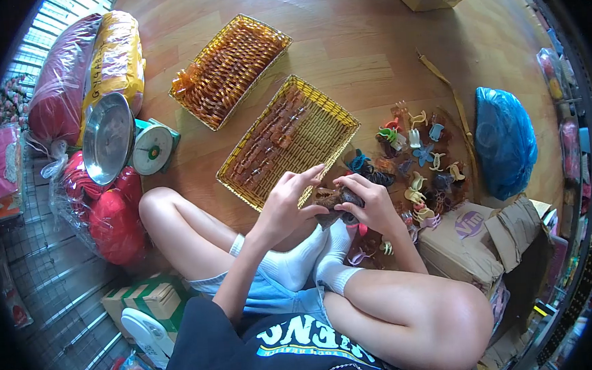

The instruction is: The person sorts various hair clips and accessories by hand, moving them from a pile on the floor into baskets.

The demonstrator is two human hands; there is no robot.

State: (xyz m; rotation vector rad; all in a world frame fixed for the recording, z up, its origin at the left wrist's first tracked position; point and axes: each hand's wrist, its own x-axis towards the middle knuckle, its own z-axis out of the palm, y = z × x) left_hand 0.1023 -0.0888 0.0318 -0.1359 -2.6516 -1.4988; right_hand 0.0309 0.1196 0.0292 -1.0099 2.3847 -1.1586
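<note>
My right hand (pixel 372 203) is closed round dark brown hair claw clips (pixel 328 199), held just above my crossed feet. My left hand (pixel 287 203) is beside them with thumb and index finger spread apart, the thumb tip at the edge of the clips; whether it presses on them is hard to tell. Just ahead is a golden woven basket (pixel 326 126), with rows of brown clips (pixel 267 143) along its left side. Right of my right hand, a loose pile of coloured claw clips (pixel 423 155) lies on the wooden floor.
Behind stands a second basket (pixel 216 124) packed with amber clips. A scale (pixel 153 147) with a metal pan and bagged goods (pixel 117 214) are on the left. At right are a blue plastic bag (pixel 504 140), a yellow strap (pixel 448 83) and an opened cardboard box (pixel 460 243).
</note>
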